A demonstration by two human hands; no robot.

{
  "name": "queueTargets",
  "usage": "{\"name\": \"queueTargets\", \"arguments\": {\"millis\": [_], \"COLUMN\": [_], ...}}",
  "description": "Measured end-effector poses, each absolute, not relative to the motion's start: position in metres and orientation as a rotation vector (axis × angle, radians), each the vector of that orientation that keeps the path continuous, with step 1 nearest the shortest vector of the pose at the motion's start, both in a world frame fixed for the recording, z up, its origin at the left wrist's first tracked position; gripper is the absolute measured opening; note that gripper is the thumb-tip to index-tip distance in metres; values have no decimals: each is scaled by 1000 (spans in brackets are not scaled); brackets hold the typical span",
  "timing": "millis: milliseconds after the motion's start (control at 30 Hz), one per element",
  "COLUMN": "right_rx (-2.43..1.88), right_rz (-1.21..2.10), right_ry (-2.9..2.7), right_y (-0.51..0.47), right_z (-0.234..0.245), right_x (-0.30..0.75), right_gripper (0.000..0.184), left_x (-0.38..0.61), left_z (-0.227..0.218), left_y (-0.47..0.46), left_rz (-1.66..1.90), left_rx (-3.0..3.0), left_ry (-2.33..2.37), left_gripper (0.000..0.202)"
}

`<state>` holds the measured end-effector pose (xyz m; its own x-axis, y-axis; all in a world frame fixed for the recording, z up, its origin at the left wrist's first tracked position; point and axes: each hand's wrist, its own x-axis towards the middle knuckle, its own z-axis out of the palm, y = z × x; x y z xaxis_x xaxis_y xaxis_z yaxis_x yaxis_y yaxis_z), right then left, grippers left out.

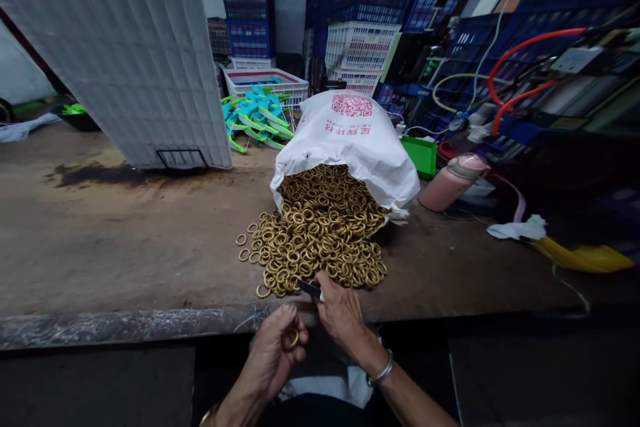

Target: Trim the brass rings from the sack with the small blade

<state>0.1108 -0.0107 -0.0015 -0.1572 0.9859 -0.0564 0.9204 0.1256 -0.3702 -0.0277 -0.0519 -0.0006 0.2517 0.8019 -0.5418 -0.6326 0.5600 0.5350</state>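
Note:
A heap of gold-coloured rings [320, 247] spills from the mouth of a white woven sack [345, 140] onto the table. My left hand [275, 350] is below the table's front edge, its fingers curled round a single gold ring [293, 338]. Touching the near side of the heap, my right hand [343, 313] grips a dark, flat, blade-like tool [309, 289]. The tool's tip points left over the rings; its handle is hidden in my fingers, with a bit of white showing there.
A tall grey-white padded panel [165, 67] stands at left on the wooden table [150, 247]. Turquoise and green plastic parts [257, 117] lie behind. A pink bottle [453, 180], green tray [419, 156] and yellow item [583, 255] are on the right. Stacked crates [363, 47] stand at the back.

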Motion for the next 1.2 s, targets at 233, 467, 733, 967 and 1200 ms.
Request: {"name": "queueTargets", "arguments": {"millis": [233, 467, 733, 967, 1200], "right_rx": [-1895, -1709, -1428, -1412, -1382], "right_rz": [480, 633, 1048, 1336, 1354], "right_ry": [-2238, -2101, -1831, -1590, -1549], "right_y": [-8, -10, -22, -21, -20], "right_z": [-2, -6, 9, 6, 6], "right_x": [113, 123, 123, 120, 119], "right_gripper": [29, 20, 7, 26, 25], "left_x": [-24, -16, -10, -9, -11], "left_z": [0, 2, 10, 13, 5], "left_y": [-50, -47, -37, -41, -44], "left_rz": [988, 1010, 1013, 1082, 876], "left_rx": [360, 575, 919, 1081, 693], "left_ry": [876, 1136, 1204, 1140, 963], "left_gripper": [23, 40, 26, 22, 32]}}
